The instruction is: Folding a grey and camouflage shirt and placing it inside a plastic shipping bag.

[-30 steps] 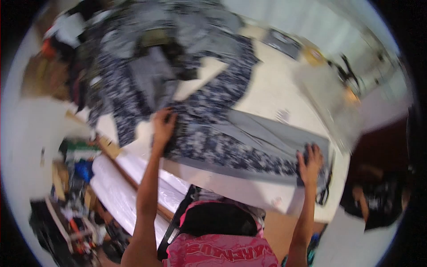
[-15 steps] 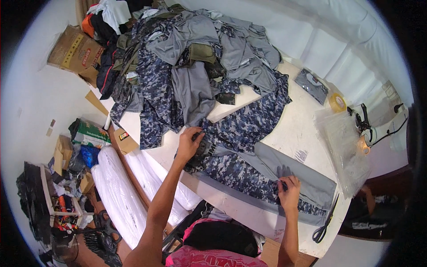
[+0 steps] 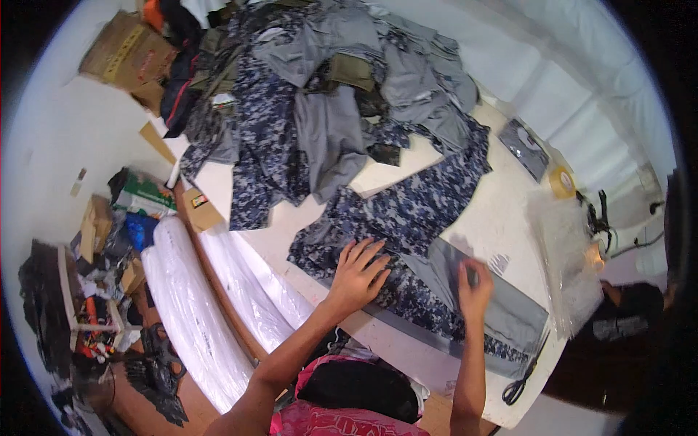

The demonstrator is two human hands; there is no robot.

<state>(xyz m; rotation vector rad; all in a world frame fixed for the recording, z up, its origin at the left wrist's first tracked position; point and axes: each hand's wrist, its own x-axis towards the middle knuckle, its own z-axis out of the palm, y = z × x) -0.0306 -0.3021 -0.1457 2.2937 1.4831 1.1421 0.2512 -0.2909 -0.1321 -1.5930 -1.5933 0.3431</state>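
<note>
Blue digital-camouflage garment point(image 3: 418, 211) lies on the white table point(image 3: 502, 221), beside grey fabric point(image 3: 512, 312). Left hand point(image 3: 356, 277) rests on it, fingers spread; right hand point(image 3: 475, 291) half-curls near the fabric, whether pinching I cannot tell. The garment seems light, limp; best held by edges.

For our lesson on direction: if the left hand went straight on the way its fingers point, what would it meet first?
The left hand would probably meet the blue-grey camouflage fabric stretching ahead and to the right; depth is unclear, so it might pass just above.
</note>
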